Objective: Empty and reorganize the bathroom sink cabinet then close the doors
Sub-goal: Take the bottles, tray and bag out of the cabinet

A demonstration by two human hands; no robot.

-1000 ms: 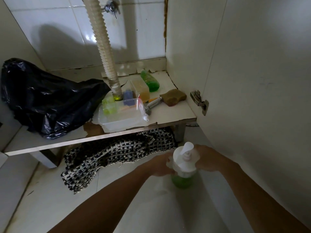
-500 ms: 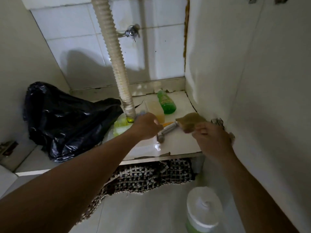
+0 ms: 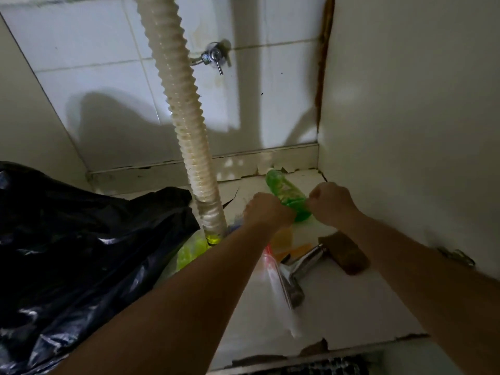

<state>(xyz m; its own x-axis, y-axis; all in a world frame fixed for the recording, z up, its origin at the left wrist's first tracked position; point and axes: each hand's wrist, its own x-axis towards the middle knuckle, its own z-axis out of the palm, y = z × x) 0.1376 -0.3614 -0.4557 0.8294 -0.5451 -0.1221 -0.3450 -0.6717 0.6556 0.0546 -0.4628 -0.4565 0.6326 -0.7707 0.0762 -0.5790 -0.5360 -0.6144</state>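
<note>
Both hands curl on the green bottle (image 3: pixel 286 194) at the cabinet's back right: left hand (image 3: pixel 266 211), right hand (image 3: pixel 331 201). Drain hose (image 3: pixel 184 125) and black bag (image 3: pixel 81 239) crowd the left; a sponge (image 3: pixel 345 253) and metal tap (image 3: pixel 297 269) lie nearer.

Ribbed drain hose (image 3: pixel 180 109) hanging down past white wall tiles (image 3: pixel 89 44), shiny metal valve (image 3: pixel 213 57) beside it.

Just the one head cam here, sitting up close at the open cabinet, looking forward and down into it. Facing the tiled back wall (image 3: pixel 108 77) at the far end, drain hose (image 3: pixel 184 109) running down mid-frame, cabinet floor (image 3: pixel 351 307) near, side panel (image 3: pixel 405 104) filling the right.
</note>
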